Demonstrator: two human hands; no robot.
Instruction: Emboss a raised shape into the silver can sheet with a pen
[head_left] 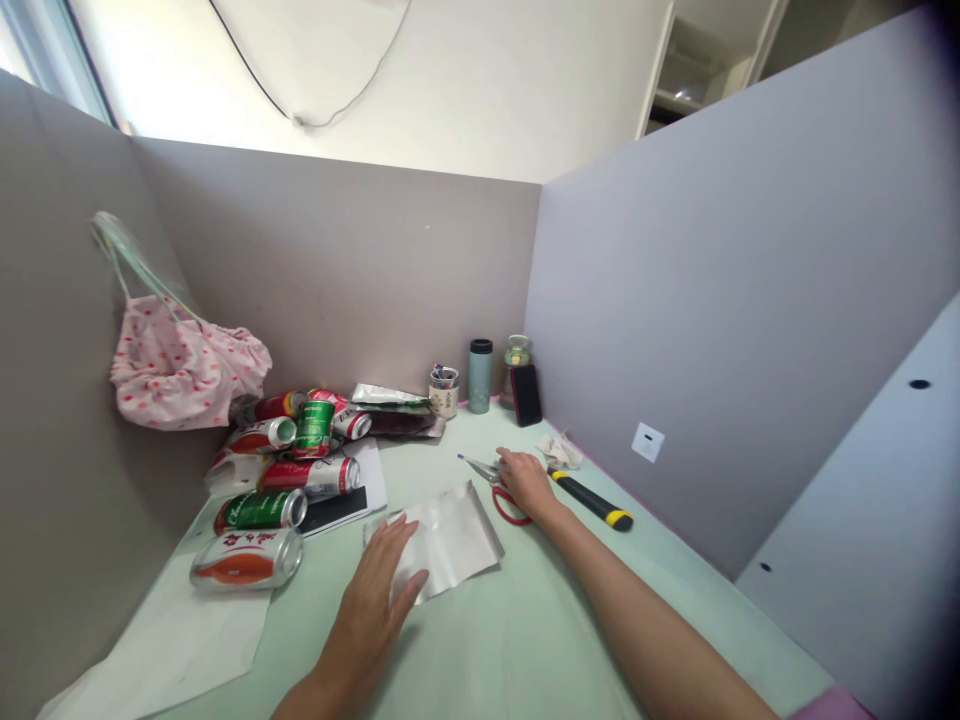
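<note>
My left hand [382, 570] lies with fingers spread on the left part of a silvery metal sheet [454, 540], slightly creased and flat on the table. To the right, my right hand [525, 480] reaches over red-handled scissors [511, 508]; its fingers are bent and close together, hiding part of the scissors. A slim pen-like tip [462, 457] pokes out left of those fingers, beside the blades. What the fingertips grip, if anything, is hidden. Just right of this hand lies a black and yellow utility knife [596, 500].
Several drink cans [247, 558] lie piled at left on papers [195, 625]. Behind them rest foil pouches [397, 400]. A pen cup [444, 393], a blue-green tumbler [480, 376], a glass jar [517, 352], a phone [526, 395] and crumpled tissue [561, 452] line the back. Grey partitions [337, 270] enclose the table.
</note>
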